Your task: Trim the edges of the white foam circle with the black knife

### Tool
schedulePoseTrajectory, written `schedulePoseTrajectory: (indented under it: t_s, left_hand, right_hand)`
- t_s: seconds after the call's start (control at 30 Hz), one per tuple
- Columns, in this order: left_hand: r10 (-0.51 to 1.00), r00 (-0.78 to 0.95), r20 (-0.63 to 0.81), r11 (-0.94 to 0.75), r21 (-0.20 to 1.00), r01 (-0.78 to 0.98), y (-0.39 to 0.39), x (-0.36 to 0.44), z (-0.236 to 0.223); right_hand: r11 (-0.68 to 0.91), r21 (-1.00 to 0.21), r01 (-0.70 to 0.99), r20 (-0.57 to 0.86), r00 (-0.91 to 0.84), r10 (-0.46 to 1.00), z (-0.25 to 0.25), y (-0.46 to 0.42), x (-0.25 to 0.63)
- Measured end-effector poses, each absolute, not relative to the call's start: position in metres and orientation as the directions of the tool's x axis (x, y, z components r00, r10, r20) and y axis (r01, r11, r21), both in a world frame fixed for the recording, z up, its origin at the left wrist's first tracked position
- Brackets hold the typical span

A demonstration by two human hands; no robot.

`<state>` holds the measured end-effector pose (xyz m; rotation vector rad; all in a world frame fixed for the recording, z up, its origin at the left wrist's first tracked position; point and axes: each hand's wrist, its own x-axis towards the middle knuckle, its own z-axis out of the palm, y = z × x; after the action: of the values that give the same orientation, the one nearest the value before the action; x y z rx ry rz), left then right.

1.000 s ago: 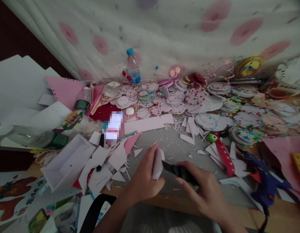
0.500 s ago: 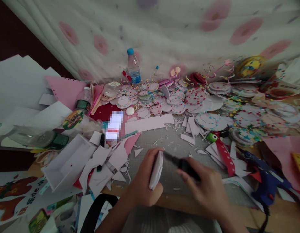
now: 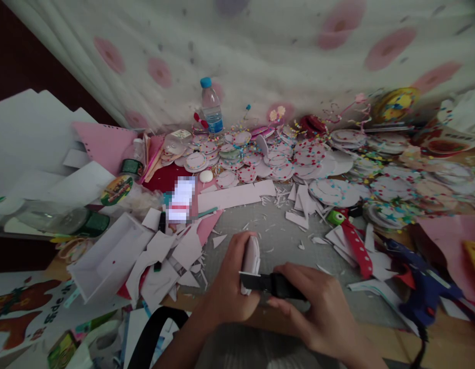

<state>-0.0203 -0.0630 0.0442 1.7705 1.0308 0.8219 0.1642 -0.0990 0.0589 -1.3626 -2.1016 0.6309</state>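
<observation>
Upright in my left hand [image 3: 235, 287] is a small stack of white foam-board discs [image 3: 252, 254], pinched between thumb and fingers with its edge facing right. My right hand [image 3: 316, 302] grips a black utility knife [image 3: 281, 285]. Its blade [image 3: 249, 280] reaches left across the lower part of the stack's edge; whether it cuts in cannot be made out. Both hands are over the grey cutting mat [image 3: 275, 230], near the front edge of the table. Small white shavings lie on the mat around them.
Piles of white discs with coloured dots [image 3: 279, 159] line the back beside a water bottle [image 3: 211, 108]. White scraps [image 3: 160, 266], an open white box [image 3: 110, 256] and a phone [image 3: 181, 200] are at left. A blue glue gun [image 3: 425, 282] lies at right.
The knife has come down and left, from near the top of the disc stack to across its lower edge. My left hand has barely moved.
</observation>
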Motion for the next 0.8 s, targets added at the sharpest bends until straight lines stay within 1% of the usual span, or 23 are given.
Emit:
schedulePoseTrajectory:
  t_s: [0.13,0.33,0.53,0.6,0.73,0.8]
  left_hand:
    - [0.894,0.434,0.107,-0.253,0.922,0.292,-0.064,-0.021,0.043]
    - [0.908,0.412,0.081,-0.217,0.93,0.295,-0.066,-0.02,0.034]
    - [0.922,0.378,0.084,-0.211,0.927,0.309,-0.064,-0.015,0.031]
    - [0.928,0.368,0.06,-0.184,0.932,0.312,-0.064,-0.014,0.032]
    - [0.925,0.378,-0.031,-0.092,0.949,0.303,-0.068,-0.015,0.031]
    - [0.918,0.389,-0.076,-0.044,0.956,0.291,-0.07,-0.016,0.03]
  right_hand:
    - [0.374,-0.641,0.67,0.215,-0.312,0.926,0.054,-0.098,0.169]
    - [0.383,-0.593,0.708,0.271,-0.273,0.923,0.048,-0.097,0.172]
    - [0.358,-0.562,0.745,0.29,-0.228,0.929,0.041,-0.095,0.175]
    - [0.345,-0.577,0.74,0.27,-0.226,0.936,0.041,-0.094,0.178]
    - [0.277,-0.662,0.696,0.122,-0.264,0.957,0.046,-0.095,0.179]
    - [0.259,-0.676,0.69,0.091,-0.271,0.958,0.049,-0.096,0.177]
